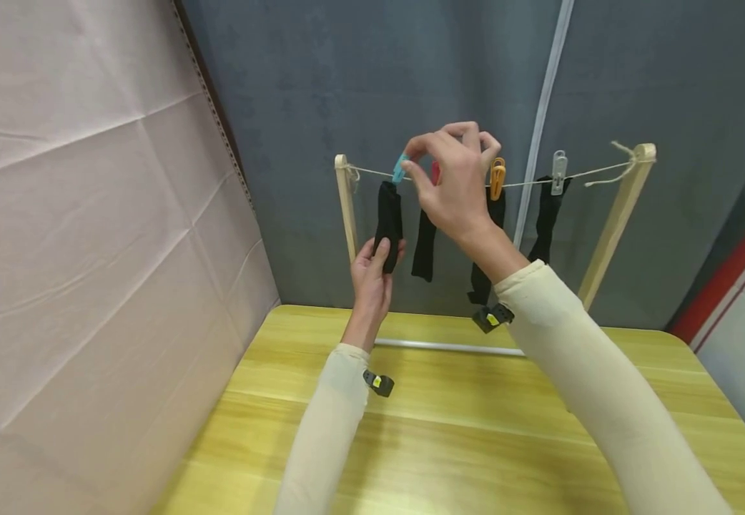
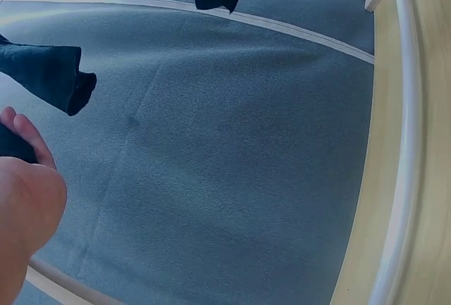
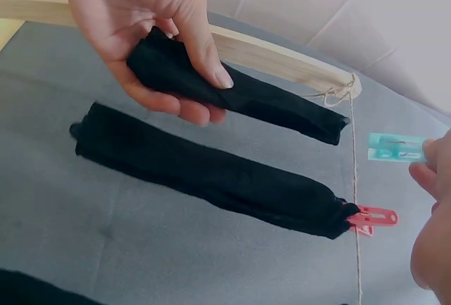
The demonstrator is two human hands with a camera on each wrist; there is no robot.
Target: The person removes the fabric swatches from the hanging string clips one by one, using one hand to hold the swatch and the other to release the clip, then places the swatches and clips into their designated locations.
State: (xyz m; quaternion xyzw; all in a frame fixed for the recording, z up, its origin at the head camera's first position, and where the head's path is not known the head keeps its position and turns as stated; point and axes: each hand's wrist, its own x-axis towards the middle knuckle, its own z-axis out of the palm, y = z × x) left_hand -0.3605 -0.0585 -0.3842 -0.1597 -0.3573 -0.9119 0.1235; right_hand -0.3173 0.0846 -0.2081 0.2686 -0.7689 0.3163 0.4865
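My left hand (image 1: 369,275) grips the lower part of a black sock (image 1: 388,214), thumb lying along its front. The sock's upper end comes up close to the string (image 3: 354,157) near the left post. Between thumb and forefinger, my right hand (image 1: 459,179) pinches a teal clothespin (image 3: 396,147). In the right wrist view that clothespin stands just beyond the string, apart from the sock. Beside the held sock, a second black sock (image 3: 211,167) hangs from a red clothespin (image 3: 377,217). The left wrist view shows only part of my left hand (image 2: 28,199).
Further right, more black socks hang from an orange clothespin (image 1: 497,179) and a clear clothespin (image 1: 559,172). The string runs between a left wooden post (image 1: 347,204) and a right wooden post (image 1: 617,222). A white bar (image 1: 450,347) lies across the wooden table (image 1: 462,415).
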